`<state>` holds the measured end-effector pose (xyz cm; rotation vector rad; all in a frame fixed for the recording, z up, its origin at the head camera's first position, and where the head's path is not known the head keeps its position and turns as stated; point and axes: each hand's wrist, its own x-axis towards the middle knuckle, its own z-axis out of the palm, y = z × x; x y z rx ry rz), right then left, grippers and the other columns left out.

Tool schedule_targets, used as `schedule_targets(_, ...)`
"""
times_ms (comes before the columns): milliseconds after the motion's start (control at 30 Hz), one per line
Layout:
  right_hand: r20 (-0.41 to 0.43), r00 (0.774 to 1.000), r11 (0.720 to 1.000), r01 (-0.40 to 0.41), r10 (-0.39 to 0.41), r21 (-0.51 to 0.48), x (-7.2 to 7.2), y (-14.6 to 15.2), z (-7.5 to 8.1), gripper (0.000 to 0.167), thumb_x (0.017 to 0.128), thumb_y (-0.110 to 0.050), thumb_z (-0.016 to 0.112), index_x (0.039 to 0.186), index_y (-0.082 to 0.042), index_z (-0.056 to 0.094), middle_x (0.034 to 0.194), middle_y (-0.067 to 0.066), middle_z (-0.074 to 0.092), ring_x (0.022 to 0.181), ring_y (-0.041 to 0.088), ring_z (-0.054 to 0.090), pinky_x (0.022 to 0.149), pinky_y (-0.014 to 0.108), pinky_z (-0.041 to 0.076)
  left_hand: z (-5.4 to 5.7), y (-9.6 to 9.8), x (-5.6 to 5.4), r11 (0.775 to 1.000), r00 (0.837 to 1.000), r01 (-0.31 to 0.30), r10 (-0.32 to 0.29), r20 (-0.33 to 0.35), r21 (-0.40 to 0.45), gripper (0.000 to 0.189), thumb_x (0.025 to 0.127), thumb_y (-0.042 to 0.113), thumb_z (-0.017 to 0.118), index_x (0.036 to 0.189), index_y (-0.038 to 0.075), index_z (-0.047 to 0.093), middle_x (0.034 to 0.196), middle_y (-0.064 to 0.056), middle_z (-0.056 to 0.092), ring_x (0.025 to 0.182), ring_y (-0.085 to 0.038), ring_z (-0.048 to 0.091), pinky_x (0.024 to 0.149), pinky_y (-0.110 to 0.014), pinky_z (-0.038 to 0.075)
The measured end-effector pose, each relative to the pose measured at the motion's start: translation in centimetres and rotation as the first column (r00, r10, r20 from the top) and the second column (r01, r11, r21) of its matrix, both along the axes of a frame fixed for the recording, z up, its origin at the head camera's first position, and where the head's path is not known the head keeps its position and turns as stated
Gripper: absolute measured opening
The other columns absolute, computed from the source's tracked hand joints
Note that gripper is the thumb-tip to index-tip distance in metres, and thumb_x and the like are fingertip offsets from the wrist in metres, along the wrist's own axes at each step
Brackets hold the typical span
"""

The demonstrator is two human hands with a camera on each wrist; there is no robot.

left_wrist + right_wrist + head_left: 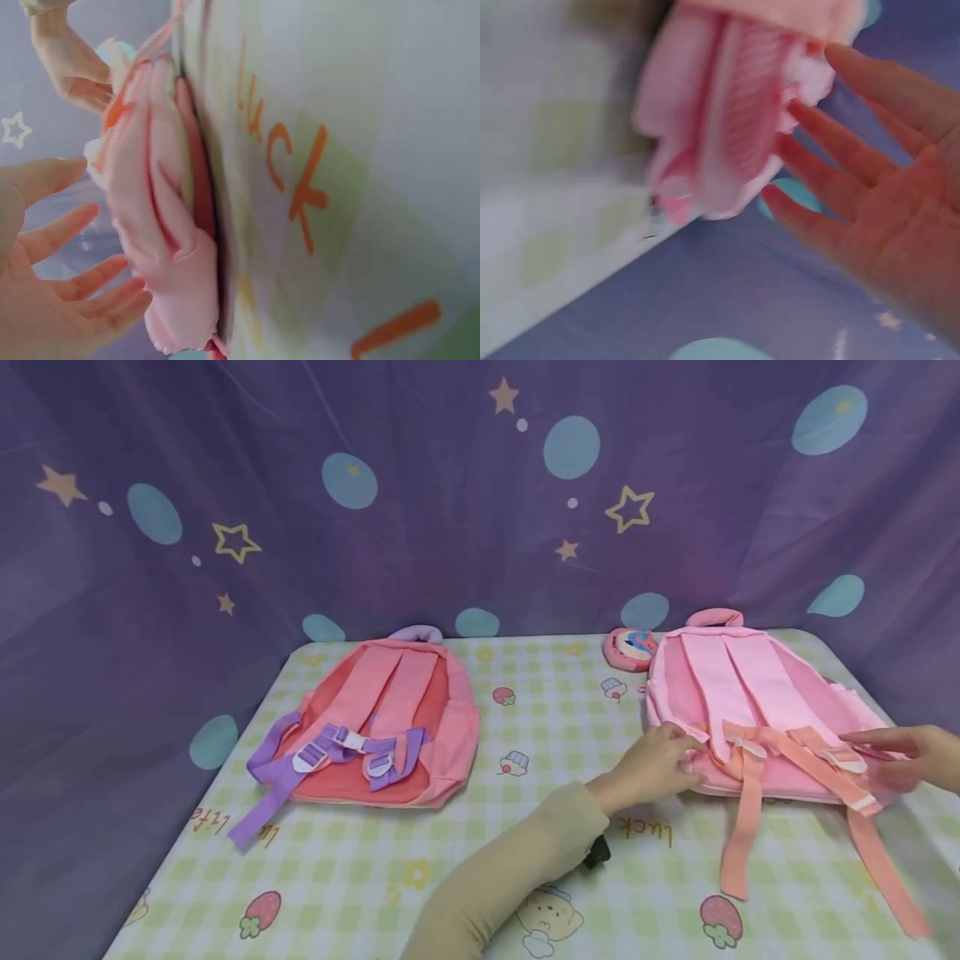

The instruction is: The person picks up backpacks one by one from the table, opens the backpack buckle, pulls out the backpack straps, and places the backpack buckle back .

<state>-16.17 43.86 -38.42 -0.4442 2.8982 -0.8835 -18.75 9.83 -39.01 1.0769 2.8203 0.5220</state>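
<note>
A pink backpack [761,672] lies on the right of the table, its back panel and shoulder straps facing up. Orange webbing [742,852] with white buckles [846,761] crosses its lower part, and two loose ends trail onto the cloth. At the bag's lower left corner is my left hand [660,762], with fingers spread beside the pink fabric [131,180] in the left wrist view. My right hand [918,756] reaches in at the lower right side. Its fingers [840,142] are extended and apart along the bag's edge in the right wrist view, which is blurred.
On the left of the table lies a coral-pink backpack [459,718] with purple webbing [273,802]. A small round pink pouch [628,650] touches or overlaps the pink bag's upper left side. A checked cloth [555,718] covers the table, and a purple curtain [450,552] hangs behind.
</note>
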Motion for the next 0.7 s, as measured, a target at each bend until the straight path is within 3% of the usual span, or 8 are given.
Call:
schedule_targets(133, -0.082, 0.996, 0.998, 0.022, -0.018, 0.052, 0.0, -1.9, 1.4, 0.036, 0.074, -0.007, 0.069, 0.093, -0.038, 0.063, 0.087, -0.037, 0.044, 0.078, -0.021, 0.038, 0.057, 0.013, 0.041, 0.4, -1.2, 0.1, 0.997, 1.0, 0.019, -0.018, -0.014, 0.074, 0.034, 0.082, 0.04, 0.059, 0.113, 0.025, 0.059, 0.112, 0.006, 0.051, 0.101, -0.004, 0.046, 0.083, -0.015, 0.035)
schedule_targets(233, -0.124, 0.992, 0.995, 0.05, -0.039, 0.091, 0.1, -3.4, 2.2, 0.026, 0.077, -0.01, 0.067, 0.095, -0.027, 0.065, 0.087, -0.034, 0.047, 0.076, -0.019, 0.042, 0.057, 0.015, 0.043, 0.7, -2.2, 0.1, 0.995, 0.999, 0.017, -0.014, -0.03, 0.096, 0.032, 0.083, 0.038, 0.057, 0.112, 0.024, 0.06, 0.111, 0.006, 0.052, 0.101, -0.005, 0.047, 0.084, -0.017, 0.035)
schedule_targets(300, -0.151, 0.987, 0.992, 0.066, -0.049, 0.108, 0.3, -4.7, 2.7, 0.021, 0.078, -0.011, 0.066, 0.099, -0.014, 0.065, 0.089, -0.02, 0.06, 0.077, -0.006, 0.054, 0.059, 0.019, 0.045, 0.8, -2.8, 0.1, 0.994, 0.999, 0.012, -0.008, -0.035, 0.112, 0.032, 0.084, 0.038, 0.056, 0.112, 0.023, 0.06, 0.111, 0.006, 0.052, 0.101, -0.006, 0.047, 0.085, -0.018, 0.036)
schedule_targets(367, -0.181, 0.981, 0.988, 0.091, -0.068, 0.125, 0.3, -6.1, 3.1, 0.024, 0.078, -0.012, 0.066, 0.102, -0.005, 0.063, 0.089, -0.002, 0.066, 0.079, 0.012, 0.06, 0.062, 0.031, 0.048, 1.0, -3.6, 0.0, 0.989, 1.0, 0.005, -0.001, -0.029, 0.148, 0.03, 0.085, 0.036, 0.056, 0.111, 0.022, 0.06, 0.112, 0.005, 0.052, 0.102, -0.007, 0.047, 0.086, -0.019, 0.036)
schedule_targets(467, -0.24, 0.968, 0.985, 0.104, -0.069, 0.135, 0.3, -8.4, 3.3, 0.028, 0.077, -0.014, 0.067, 0.101, -0.001, 0.063, 0.092, 0.016, 0.065, 0.081, 0.013, 0.059, 0.063, 0.039, 0.047, 1.1, -4.9, -0.1, 0.975, 1.0, 0.0, 0.005, -0.022, 0.221, 0.029, 0.086, 0.032, 0.056, 0.111, 0.019, 0.06, 0.113, 0.002, 0.053, 0.104, -0.009, 0.048, 0.089, -0.02, 0.035)
schedule_targets(533, -0.279, 0.958, 0.992, 0.092, -0.062, 0.092, 0.3, -9.8, 3.2, 0.027, 0.076, -0.013, 0.068, 0.1, -0.002, 0.064, 0.092, 0.006, 0.065, 0.084, -0.006, 0.052, 0.067, 0.025, 0.045, 1.3, -5.9, -0.1, 0.964, 1.0, -0.005, 0.009, -0.014, 0.266, 0.028, 0.086, 0.03, 0.056, 0.11, 0.017, 0.06, 0.114, 0.001, 0.052, 0.105, -0.01, 0.048, 0.091, -0.021, 0.034)
schedule_targets(600, -0.316, 0.948, 0.997, 0.054, -0.037, 0.046, 0.3, -11.2, 3.0, 0.026, 0.076, -0.012, 0.069, 0.1, -0.004, 0.065, 0.091, -0.005, 0.064, 0.08, -0.016, 0.042, 0.064, 0.013, 0.039, 1.3, -6.9, -0.2, 0.956, 1.0, -0.009, 0.018, -0.026, 0.294, 0.028, 0.085, 0.029, 0.057, 0.11, 0.015, 0.06, 0.114, 0.0, 0.052, 0.105, -0.011, 0.048, 0.092, -0.022, 0.034)
schedule_targets(700, -0.33, 0.944, 1.0, 0.004, -0.013, -0.03, 0.3, -13.0, 2.9, 0.024, 0.077, -0.012, 0.067, 0.101, -0.007, 0.065, 0.094, -0.016, 0.059, 0.081, -0.016, 0.041, 0.064, 0.008, 0.032, 1.5, -8.3, -0.2, 0.953, 0.998, -0.025, 0.041, -0.045, 0.302, 0.029, 0.085, 0.028, 0.057, 0.11, 0.015, 0.059, 0.115, 0.0, 0.052, 0.108, -0.012, 0.047, 0.093, -0.024, 0.034)
